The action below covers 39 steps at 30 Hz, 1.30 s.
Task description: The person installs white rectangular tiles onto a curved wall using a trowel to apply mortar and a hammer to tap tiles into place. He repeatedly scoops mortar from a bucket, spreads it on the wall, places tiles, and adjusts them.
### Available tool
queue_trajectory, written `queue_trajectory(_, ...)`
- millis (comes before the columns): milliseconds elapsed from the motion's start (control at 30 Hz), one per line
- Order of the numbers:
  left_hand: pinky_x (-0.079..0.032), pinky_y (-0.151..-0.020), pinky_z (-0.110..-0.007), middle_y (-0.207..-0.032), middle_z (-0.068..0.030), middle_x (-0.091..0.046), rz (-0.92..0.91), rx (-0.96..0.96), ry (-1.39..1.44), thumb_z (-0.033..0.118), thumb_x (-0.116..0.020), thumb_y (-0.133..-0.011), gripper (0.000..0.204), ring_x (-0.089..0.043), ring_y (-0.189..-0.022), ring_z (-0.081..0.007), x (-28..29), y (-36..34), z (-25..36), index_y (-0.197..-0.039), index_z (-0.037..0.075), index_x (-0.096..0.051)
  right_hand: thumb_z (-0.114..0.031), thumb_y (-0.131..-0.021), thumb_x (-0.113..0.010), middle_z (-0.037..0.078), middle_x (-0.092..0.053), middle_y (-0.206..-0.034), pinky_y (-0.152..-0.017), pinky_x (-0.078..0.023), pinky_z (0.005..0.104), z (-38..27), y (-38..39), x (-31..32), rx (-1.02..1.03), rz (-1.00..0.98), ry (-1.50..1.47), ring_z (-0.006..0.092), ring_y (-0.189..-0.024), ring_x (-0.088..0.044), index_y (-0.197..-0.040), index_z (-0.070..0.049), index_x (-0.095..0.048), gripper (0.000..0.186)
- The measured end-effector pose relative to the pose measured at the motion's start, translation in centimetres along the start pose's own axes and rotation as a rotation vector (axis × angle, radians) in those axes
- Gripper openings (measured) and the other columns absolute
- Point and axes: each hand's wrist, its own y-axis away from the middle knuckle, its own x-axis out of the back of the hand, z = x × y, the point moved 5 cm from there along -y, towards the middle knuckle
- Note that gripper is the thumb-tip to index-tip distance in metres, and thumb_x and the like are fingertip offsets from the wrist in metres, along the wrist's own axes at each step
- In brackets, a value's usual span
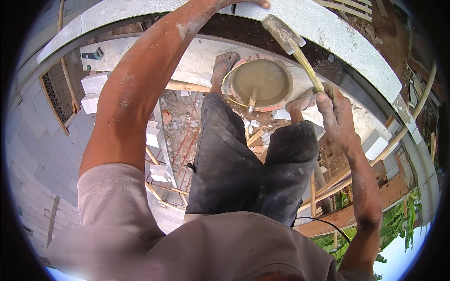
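My right hand point(332, 110) grips the yellowish handle of a mallet point(281, 35), whose grimy head is raised beside a long white lightweight block wall point(356, 56). My left hand point(248, 3), partly cut off by the top edge, rests on that wall with fingers extended. Between my sandalled feet stands a bucket point(288, 77) of grey wet mix point(253, 79), with a tool handle point(253, 97) sticking out of it.
I stand on a pale plank point(117, 56), where a saw point(92, 54) lies at the left. Below are rubble point(255, 136), bamboo poles point(321, 187) and white block pieces point(154, 136). A block wall point(42, 140) rises at the left; banana leaves point(398, 218) show lower right.
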Motion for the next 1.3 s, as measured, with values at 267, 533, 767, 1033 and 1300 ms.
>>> queue_trajectory(267,-0.047,-0.097,-0.044,-0.117,-0.0205,-0.067,-0.012,-0.085,0.159,0.025,-0.083,-0.071,0.065,-0.063,-0.112,-0.0357,0.2,-0.3,-0.8,-0.13,0.01,-0.061,-0.052,-0.104,-0.038,0.003,-0.051,-0.064,-0.05,-0.038,0.0308,1.8,-3.0,-5.5,0.076,0.578,-0.378,0.0118,-0.055,-0.048,-0.091,0.0,-0.056,0.057)
queue_trajectory(533,-0.039,-0.111,-0.044,-0.133,-0.0099,-0.062,-0.097,0.232,-0.121,0.027,-0.083,-0.072,0.065,-0.054,-0.128,-0.0265,-0.2,-0.2,-2.1,-0.132,0.014,-0.061,-0.049,-0.103,-0.044,0.006,-0.052,-0.063,-0.053,-0.04,0.0332,7.3,3.3,-6.3,-0.087,0.359,-0.321,0.0131,-0.056,-0.048,-0.095,0.001,-0.058,0.052)
queue_trajectory(767,-0.044,-0.106,-0.047,-0.135,-0.0158,-0.059,0.241,-0.218,-0.171,0.061,-0.058,-0.091,0.066,-0.055,-0.126,-0.0329,-3.9,-6.8,11.0,-0.137,0.013,-0.058,-0.043,-0.106,-0.042,0.003,-0.053,-0.061,-0.042,-0.039,0.0293,19.6,13.7,-7.2,-0.752,0.397,-0.837,0.0132,-0.046,-0.047,-0.087,-0.002,-0.061,0.049)
queue_trajectory(1033,-0.04,-0.105,-0.049,-0.12,-0.0249,-0.063,0.315,-0.215,-0.234,0.027,-0.058,-0.094,0.04,-0.056,-0.116,-0.0421,-9.3,-9.6,20.0,-0.122,-0.002,-0.062,-0.033,-0.109,-0.034,-0.001,-0.047,-0.068,-0.042,-0.038,0.023,38.9,20.1,8.8,-0.811,0.754,-1.182,0.0067,-0.05,-0.04,-0.099,-0.008,-0.05,0.032)
queue_trajectory(1300,-0.043,-0.106,-0.045,-0.132,-0.0183,-0.06,0.318,-0.164,-0.283,0.051,-0.055,-0.095,0.058,-0.057,-0.122,-0.0341,-9.3,-10.1,16.0,-0.133,0.008,-0.059,-0.022,-0.106,-0.034,0.001,-0.034,-0.061,-0.048,-0.04,0.0291,47.8,13.5,22.6,-0.367,1.089,-1.579,0.0135,-0.05,-0.035,-0.077,-0.009,-0.036,0.033)
